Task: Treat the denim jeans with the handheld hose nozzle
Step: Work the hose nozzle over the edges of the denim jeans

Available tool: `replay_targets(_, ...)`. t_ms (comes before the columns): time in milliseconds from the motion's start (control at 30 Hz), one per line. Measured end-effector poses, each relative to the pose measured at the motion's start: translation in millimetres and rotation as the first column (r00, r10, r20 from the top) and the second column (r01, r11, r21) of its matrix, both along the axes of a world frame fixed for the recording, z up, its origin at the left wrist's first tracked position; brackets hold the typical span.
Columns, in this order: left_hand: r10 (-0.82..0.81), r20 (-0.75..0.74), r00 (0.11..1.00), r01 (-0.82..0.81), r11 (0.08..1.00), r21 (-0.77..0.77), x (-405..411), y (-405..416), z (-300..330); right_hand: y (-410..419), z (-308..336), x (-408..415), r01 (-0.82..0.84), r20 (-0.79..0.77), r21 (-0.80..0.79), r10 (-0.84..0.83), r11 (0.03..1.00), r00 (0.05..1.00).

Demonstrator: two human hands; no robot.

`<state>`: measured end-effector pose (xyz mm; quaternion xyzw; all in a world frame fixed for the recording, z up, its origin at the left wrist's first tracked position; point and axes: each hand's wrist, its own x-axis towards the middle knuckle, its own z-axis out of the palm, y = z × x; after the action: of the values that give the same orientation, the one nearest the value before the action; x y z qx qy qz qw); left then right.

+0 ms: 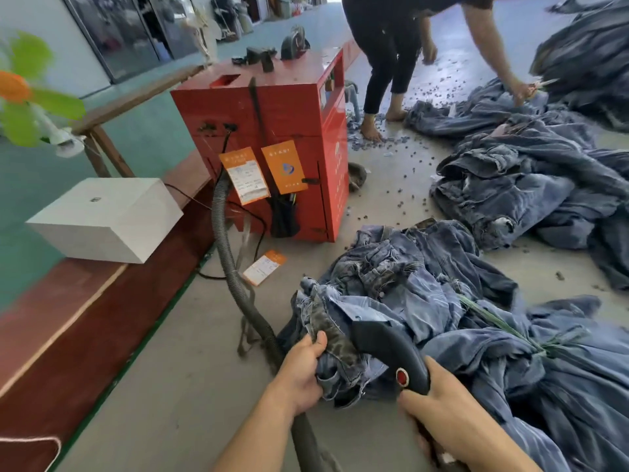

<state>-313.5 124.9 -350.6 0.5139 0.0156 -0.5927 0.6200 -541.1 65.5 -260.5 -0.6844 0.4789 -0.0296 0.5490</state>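
A heap of blue denim jeans (418, 294) lies on the concrete floor in front of me. My left hand (301, 371) grips the frayed waistband edge of the nearest pair. My right hand (442, 413) holds the black hose nozzle (391, 352), which has a red button on its handle. The nozzle's tip points into the folds of the denim that my left hand holds. A grey ribbed hose (235, 267) runs from the red machine (272, 144) across the floor and passes under my left forearm.
A second person (401, 49) bends over more piles of jeans (531, 178) at the right. Small denim scraps litter the floor. A white box (105, 216) sits on a low red bench (85, 311) at the left, beside a green fan (30, 93).
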Motion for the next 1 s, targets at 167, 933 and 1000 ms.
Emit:
replay_targets(167, 0.013, 0.000, 1.000, -0.013, 1.000, 0.008, 5, -9, 1, -4, 0, -19, -0.079, -0.041, 0.026, 0.080, 0.997, 0.996)
replay_targets(933, -0.125, 0.222, 0.967, 0.135, 0.991, -0.028, -13, 2, 11, -16, 26, 8, -0.095, 0.005, -0.008, 0.095, 0.995, 0.995)
replay_targets(1000, -0.148, 0.224, 0.963, 0.159, 0.987, -0.033, -17, 5, 9, -20, 22, 28, -0.122, -0.019, -0.039, 0.121, 0.992, 0.992)
